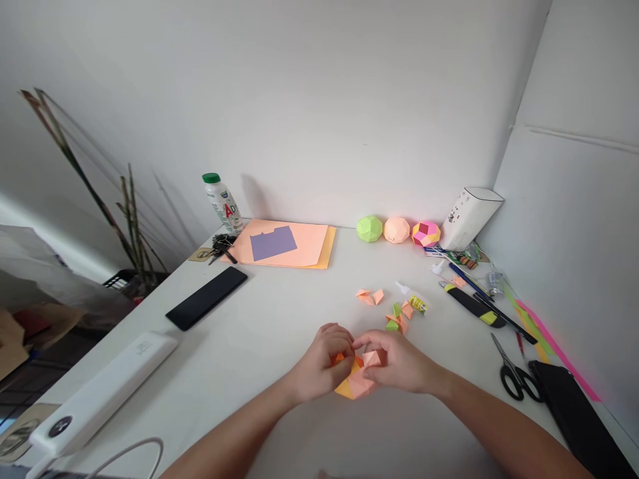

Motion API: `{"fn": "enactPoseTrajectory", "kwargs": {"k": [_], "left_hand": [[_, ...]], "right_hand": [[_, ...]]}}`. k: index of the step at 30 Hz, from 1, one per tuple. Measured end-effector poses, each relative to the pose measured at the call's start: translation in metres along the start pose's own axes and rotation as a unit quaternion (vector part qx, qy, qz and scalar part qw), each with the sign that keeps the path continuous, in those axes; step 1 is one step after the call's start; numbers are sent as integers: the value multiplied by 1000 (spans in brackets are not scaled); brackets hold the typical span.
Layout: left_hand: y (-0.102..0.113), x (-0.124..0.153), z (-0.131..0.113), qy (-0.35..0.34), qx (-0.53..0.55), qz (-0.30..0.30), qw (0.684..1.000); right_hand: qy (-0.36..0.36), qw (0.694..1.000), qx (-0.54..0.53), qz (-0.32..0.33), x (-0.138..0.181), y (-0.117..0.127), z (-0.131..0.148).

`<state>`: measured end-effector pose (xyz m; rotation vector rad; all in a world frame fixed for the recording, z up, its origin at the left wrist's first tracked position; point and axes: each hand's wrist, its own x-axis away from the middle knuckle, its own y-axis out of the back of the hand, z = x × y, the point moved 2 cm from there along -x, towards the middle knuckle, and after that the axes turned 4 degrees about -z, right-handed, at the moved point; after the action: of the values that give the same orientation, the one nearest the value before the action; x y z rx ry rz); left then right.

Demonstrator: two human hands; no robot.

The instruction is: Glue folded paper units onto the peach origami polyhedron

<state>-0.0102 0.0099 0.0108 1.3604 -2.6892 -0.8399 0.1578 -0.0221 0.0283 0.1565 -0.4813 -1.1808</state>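
Low over the front of the white table, my left hand (327, 356) and my right hand (394, 359) meet around a folded paper model (355, 384) in orange and salmon pink. Fingers of both hands are curled against it, and their tips come together at its upper side. Part of the model is hidden behind the fingers. Just beyond my right hand lie folded paper pieces (398, 319) in green and salmon. Several loose salmon pieces (370, 297) rest a little farther back. A small glue bottle (412, 297) with a yellow label lies beside them.
Three paper balls (397, 230) line the wall near a white box (472, 218). At right are a utility knife (472, 305), scissors (516, 376) and a black case (582, 412). At left are a phone (206, 298), a white device (104, 389), a bottle (223, 203) and paper sheets (309, 246).
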Motion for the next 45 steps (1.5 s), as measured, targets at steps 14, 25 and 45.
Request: {"fn": "enactPoseTrajectory", "kwargs": {"k": [14,25,45], "left_hand": [[-1,1,2,4,3,2,1000],[0,-1,1,-24,22,12,999],[7,0,-8,-58,-12,74,995]], "right_hand": [[-2,1000,-10,6,0,0,2],[-4,1000,-15,7,0,0,2],[69,995,76,-4,7,2,7]]}}
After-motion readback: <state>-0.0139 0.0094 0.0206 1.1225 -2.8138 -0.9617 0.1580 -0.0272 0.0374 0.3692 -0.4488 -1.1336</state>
